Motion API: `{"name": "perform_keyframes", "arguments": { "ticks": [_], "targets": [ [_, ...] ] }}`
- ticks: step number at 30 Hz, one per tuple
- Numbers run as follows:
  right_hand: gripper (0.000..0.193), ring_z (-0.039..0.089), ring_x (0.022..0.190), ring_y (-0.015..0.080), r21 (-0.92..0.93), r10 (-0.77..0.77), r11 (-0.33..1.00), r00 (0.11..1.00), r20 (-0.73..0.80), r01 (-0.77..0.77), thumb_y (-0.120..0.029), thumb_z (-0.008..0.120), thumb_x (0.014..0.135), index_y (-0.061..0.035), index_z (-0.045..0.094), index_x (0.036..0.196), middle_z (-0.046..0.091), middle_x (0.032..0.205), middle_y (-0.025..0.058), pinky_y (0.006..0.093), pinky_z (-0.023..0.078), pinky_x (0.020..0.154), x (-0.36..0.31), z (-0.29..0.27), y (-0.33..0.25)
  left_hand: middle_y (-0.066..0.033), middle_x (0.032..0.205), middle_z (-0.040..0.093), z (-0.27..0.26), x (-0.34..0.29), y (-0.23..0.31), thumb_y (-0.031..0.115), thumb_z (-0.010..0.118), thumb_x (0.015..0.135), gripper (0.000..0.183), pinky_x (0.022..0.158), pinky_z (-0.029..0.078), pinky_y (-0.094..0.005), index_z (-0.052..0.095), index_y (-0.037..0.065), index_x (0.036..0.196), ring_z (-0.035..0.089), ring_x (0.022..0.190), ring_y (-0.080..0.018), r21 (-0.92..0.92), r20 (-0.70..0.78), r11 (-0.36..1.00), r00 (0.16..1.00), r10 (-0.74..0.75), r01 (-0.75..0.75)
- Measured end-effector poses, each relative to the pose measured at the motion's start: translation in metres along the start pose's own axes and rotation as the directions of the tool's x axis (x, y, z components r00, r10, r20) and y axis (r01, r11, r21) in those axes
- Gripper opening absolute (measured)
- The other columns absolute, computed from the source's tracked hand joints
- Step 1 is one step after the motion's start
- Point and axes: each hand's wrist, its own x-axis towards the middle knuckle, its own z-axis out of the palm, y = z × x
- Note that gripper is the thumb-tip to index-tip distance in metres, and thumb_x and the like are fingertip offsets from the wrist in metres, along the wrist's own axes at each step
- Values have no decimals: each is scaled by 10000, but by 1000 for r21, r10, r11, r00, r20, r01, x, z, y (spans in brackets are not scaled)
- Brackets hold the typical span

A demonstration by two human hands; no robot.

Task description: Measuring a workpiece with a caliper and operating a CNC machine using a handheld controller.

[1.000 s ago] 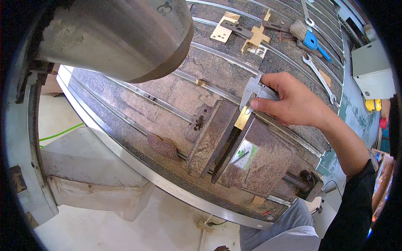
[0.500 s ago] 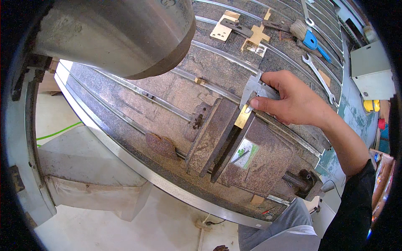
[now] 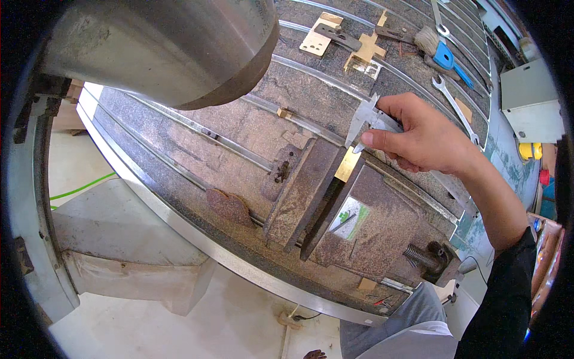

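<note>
One bare right hand point(image 3: 427, 131) pinches a single silver caliper point(image 3: 363, 118) between thumb and fingers above a chip-strewn machine table point(image 3: 305, 99); the left hand's state cannot be told. Just below and to the left of the thumb, one brass strip point(image 3: 345, 166) sits at the far end of the gap in one dusty vise point(image 3: 388, 230). Caliper tips lie at the strip's upper end, though whether they touch cannot be made out. Below the hand, one white-and-green patch point(image 3: 348, 219) marks the vise top, and one threaded screw point(image 3: 420, 257) shows closer to the wearer, left of the black sleeve point(image 3: 505, 287).

Beyond the hand lie two brass plates, one rectangular point(image 3: 314, 45), one cross-shaped point(image 3: 368, 49), with two dark bars point(image 3: 336, 37) across or beside them. Past the knuckles, farther out, are two wrenches point(image 3: 457, 107) and one blue-handled brush point(image 3: 443, 57). Left of the hand, one small yellowish block point(image 3: 284, 113) rests along a table slot, near one large metal housing point(image 3: 161, 54).
</note>
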Motion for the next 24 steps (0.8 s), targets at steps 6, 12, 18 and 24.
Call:
{"name": "perform_keyframes", "arguments": {
  "ticks": [6, 12, 18, 24],
  "targets": [
    [289, 503, 422, 112, -45, 43, 998, 999, -19, -44, -257, 641, 857, 29, 604, 874, 512, 544, 25, 278, 395, 403, -1, 0, -8, -71, 1133, 602, 7, -4, 10, 291, 510, 907, 403, 839, 480, -402, 486, 115, 1269, 590, 1007, -219, -2, -10, 1000, 1000, -9, 9],
    [270, 475, 402, 73, -62, 35, 998, 999, 24, -33, -242, 654, 874, 11, 563, 851, 498, 559, 5, 232, 338, 342, 4, -5, -2, -100, 1168, 587, 14, -5, 15, 225, 501, 907, 406, 880, 476, -414, 463, 79, 1284, 577, 1051, -242, -1, -16, 1000, 1000, -19, 19],
    [276, 471, 403, 70, -110, 72, 992, 997, 41, -68, -250, 655, 875, 11, 564, 864, 494, 557, 2, 230, 342, 350, 3, -7, -6, -102, 1167, 587, 18, -5, 8, 224, 477, 929, 378, 874, 478, -408, 473, 66, 1272, 581, 1043, -250, 29, -11, 998, 998, 60, -60],
    [260, 455, 401, 64, -75, 26, 997, 999, 46, -22, -240, 656, 878, 7, 574, 883, 483, 552, -10, 231, 334, 351, 3, -6, -2, -105, 1149, 595, 31, -12, 22, 228, 461, 933, 366, 864, 482, -401, 486, 61, 1258, 584, 1035, -257, 23, -75, 1000, 997, 17, -15]
  ]
}}
